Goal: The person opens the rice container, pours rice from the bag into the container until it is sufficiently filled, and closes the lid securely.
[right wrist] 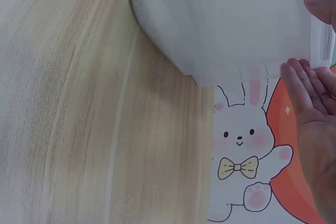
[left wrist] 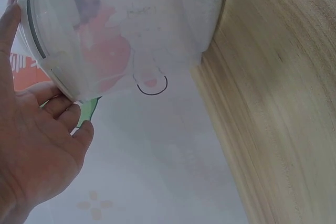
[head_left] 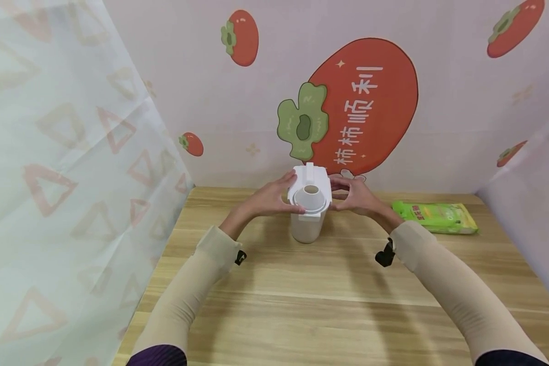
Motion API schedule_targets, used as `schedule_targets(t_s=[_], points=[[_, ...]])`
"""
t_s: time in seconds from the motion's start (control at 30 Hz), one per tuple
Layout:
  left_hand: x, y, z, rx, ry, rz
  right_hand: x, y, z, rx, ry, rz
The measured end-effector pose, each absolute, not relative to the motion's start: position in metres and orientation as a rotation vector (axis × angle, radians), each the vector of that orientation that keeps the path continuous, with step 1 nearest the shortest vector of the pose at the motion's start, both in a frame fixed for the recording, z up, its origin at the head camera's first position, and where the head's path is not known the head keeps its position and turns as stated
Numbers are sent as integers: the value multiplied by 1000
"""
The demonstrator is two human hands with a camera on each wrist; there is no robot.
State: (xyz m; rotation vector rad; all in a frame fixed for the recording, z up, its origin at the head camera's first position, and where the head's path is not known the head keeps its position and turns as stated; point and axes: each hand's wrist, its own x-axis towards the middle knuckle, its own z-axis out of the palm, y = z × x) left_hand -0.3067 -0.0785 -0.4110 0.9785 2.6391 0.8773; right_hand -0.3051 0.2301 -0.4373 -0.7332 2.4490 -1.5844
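Observation:
A white, translucent plastic container point(head_left: 307, 230) stands upright on the wooden table. Its white lid point(head_left: 319, 177) has a raised bar at the back and a round piece with a hole on top. From the left side, my left hand point(head_left: 270, 198) grips the lid's edge, thumb at the front and fingers farther back. My right hand point(head_left: 359, 197) holds the opposite edge between thumb and fingers. In the left wrist view, fingertips touch the rim under the lid of the container point(left wrist: 173, 19). The right wrist view has the right hand point(right wrist: 321, 137) at the rim too.
A green packet point(head_left: 439, 217) lies on the wooden table point(head_left: 302, 315) at the right. Behind stands a pale wall covering point(head_left: 164, 61) printed with persimmons. A patterned sheet point(head_left: 73, 203) hangs along the left side, and another pale sheet borders the right.

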Motion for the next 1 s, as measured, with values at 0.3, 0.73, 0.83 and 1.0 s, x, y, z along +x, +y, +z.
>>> schedule_targets(t_s=[0.3,0.73,0.83,1.0], points=[[-305,-77,-412,989,2643,876,-304,228,-435,-737,2550,-1484],[-301,-77,-409,962,2645,889,-304,232,-436,-721,2538,-1524],[-301,-77,-409,963,2647,892,-303,234,-434,-718,2473,-1578],[-302,-76,-408,964,2649,885,-301,240,-433,-715,2451,-1571]])
